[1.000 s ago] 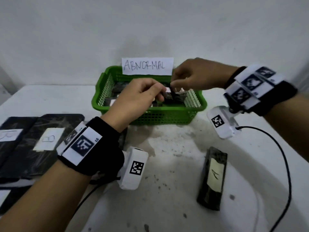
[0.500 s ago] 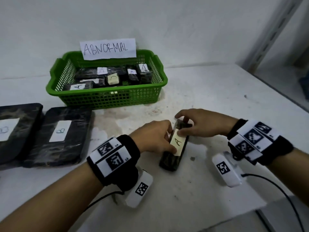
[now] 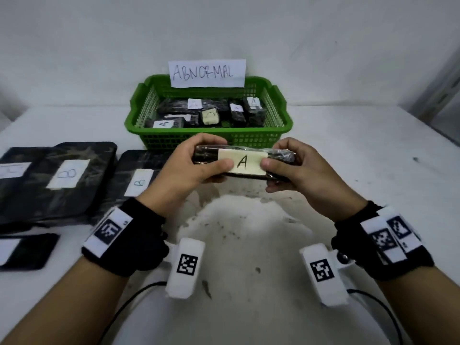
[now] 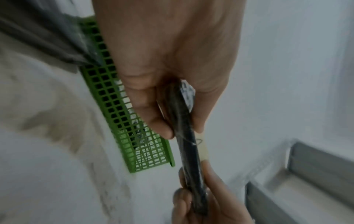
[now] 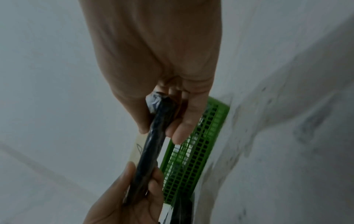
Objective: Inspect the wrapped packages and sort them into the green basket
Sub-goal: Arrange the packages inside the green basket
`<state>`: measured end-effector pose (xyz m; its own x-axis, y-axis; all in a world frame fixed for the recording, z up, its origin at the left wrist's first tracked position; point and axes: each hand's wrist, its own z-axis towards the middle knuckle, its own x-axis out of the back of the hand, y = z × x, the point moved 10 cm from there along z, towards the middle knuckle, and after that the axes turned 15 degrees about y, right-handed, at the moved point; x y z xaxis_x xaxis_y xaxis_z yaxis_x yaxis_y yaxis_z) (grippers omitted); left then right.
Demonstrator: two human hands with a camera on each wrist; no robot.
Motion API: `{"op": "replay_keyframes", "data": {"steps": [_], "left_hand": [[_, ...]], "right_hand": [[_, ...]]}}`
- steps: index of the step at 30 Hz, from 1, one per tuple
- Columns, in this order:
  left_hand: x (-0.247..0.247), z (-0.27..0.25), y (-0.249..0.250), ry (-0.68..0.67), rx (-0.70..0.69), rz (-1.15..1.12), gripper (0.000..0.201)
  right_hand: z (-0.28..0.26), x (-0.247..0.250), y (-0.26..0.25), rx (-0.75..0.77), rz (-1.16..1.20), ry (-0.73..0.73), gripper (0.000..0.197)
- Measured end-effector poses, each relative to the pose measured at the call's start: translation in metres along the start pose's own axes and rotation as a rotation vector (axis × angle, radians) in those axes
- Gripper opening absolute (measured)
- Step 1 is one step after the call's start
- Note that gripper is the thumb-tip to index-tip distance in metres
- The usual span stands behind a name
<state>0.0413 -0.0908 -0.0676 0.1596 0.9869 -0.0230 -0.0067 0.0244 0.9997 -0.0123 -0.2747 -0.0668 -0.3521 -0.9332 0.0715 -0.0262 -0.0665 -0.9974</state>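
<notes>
Right now both hands hold one slim dark wrapped package [image 3: 242, 162] level above the worktop [image 3: 348, 150], just in front of the green basket [image 3: 278, 135]. The left hand [image 3: 189, 170] pinches its left end, thumb on the face and fingers curled behind; the right hand [image 3: 301, 170] does the same at the right end. So each grip is closed on the package, and the wrist views show it edge-on between thumb and fingers. A cream label marked A [image 3: 242, 161] faces up toward the person, between the two thumbs. Inside the basket lie several dark wrapped packages [image 3: 214, 113] with small labels, and a paper sign reading ABNORMAL [image 3: 206, 73] stands at its far rim. Off to the left, larger flat dark packages labelled B [image 3: 62, 178] rest on the worktop.
</notes>
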Motion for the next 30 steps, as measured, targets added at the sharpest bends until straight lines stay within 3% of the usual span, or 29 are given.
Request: {"op": "replay_keyframes", "data": {"steps": [3,9,14,18,22,27,30], "left_hand": [[0.015,-0.005,-0.009,0.054,0.045,-0.167,0.042],[0.031,0.001,-0.014,0.126,-0.005,-0.122,0.031],[0.027,0.021,0.017,0.147,-0.086,-0.116,0.032],[0.029,0.038,0.045,0.138,-0.102,-0.112,0.026],[0.038,0.045,0.045,0.106,-0.014,-0.150,0.022],[0.062,0.057,0.052,0.164,-0.130,-0.169,0.003],[0.066,0.061,0.052,0.157,-0.168,-0.163,0.006]], "right_hand": [[0.000,-0.026,0.002,0.010,0.012,0.000,0.025],[-0.001,-0.039,0.001,0.101,0.001,0.132,0.025],[0.018,-0.036,-0.027,0.172,-0.019,0.212,0.029],[0.037,-0.040,-0.053,0.205,0.001,0.205,0.026],[0.044,-0.053,-0.067,0.256,-0.078,0.157,0.030],[0.049,-0.077,-0.068,0.193,-0.015,0.005,0.034],[0.056,-0.081,-0.064,0.143,0.034,0.033,0.026]]}}
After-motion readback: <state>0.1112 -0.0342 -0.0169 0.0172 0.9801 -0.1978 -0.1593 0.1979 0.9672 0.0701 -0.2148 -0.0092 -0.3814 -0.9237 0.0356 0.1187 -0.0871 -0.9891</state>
